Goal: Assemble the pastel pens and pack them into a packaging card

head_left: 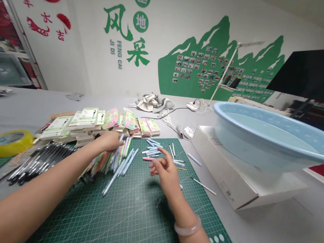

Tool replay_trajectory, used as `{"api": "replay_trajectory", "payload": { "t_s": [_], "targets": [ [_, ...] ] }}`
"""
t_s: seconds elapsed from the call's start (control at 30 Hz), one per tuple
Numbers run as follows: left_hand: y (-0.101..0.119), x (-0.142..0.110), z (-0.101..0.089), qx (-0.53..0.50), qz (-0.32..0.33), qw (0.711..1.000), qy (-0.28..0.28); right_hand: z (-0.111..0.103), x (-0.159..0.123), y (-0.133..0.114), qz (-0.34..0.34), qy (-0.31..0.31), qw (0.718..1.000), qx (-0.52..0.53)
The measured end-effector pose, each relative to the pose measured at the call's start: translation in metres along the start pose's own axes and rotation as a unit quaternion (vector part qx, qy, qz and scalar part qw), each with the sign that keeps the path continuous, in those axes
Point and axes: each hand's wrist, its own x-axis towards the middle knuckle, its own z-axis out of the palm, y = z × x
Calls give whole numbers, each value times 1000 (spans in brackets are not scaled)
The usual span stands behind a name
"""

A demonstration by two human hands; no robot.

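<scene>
My left hand [109, 141] rests at the top of a leaning bunch of pastel pens [119, 159], and its fingers curl over the pens. Whether it grips them is hard to tell. My right hand [167, 170] hovers open over a green cutting mat [133, 214], close to several loose pale blue pens [152, 146] and a pink one [148, 158]. It holds nothing. A pale bangle [187, 227] circles my right wrist. Packaged pen sets [88, 121] are stacked beyond my left hand, and a row of black pens [40, 162] lies to its left.
A pale blue plastic basin [268, 138] sits on a flat white box [232, 175] to the right of the mat. A yellow tape roll [8, 142] lies at left on a grey table [256, 219]. A crumpled cloth [152, 103] and a power strip [192, 106] lie at the back.
</scene>
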Motion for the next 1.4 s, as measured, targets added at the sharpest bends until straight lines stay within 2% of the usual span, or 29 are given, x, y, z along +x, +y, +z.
{"api": "replay_trajectory", "payload": {
  "t_s": [0.13, 0.23, 0.33, 0.43, 0.53, 0.63, 0.73, 0.83, 1.0, 1.13, 1.23, 1.33, 1.4],
  "targets": [
    [-9, 10, 12, 102, 7, 995, -13, -34, 14, -6, -39, 146, 988, -7],
    [-12, 7, 22, 147, 8, 989, -21, -62, 22, -10, -78, 254, 963, -34],
    [-13, 4, 21, 170, 2, 985, -22, -80, 28, -8, -73, 315, 944, -60],
    [-4, 0, 14, 197, 7, 980, -16, -87, 31, -2, -46, 293, 946, -132],
    [17, -6, 16, 214, 45, 976, 17, -86, 31, 5, -18, 219, 937, -271],
    [39, -10, 32, 198, 135, 970, 45, -86, 29, 9, 1, 144, 895, -421],
    [56, -8, 54, 120, 224, 967, 23, -89, 28, 9, -26, 107, 836, -537],
    [66, 3, 71, 67, 233, 970, 12, -92, 28, 10, -35, 87, 795, -600],
    [75, 20, 84, 42, 211, 976, 8, -91, 30, 17, -23, 56, 770, -635],
    [78, 22, 89, 32, 204, 978, -2, -89, 30, 22, -14, 48, 767, -640],
    [76, 23, 86, 16, 192, 981, -7, -90, 31, 22, -18, 59, 785, -616],
    [72, 28, 78, -19, 178, 984, -6, -89, 34, 19, -29, 97, 831, -546],
    [74, 26, 73, -54, 174, 983, -6, -82, 35, 15, -26, 128, 889, -438]
  ]
}}
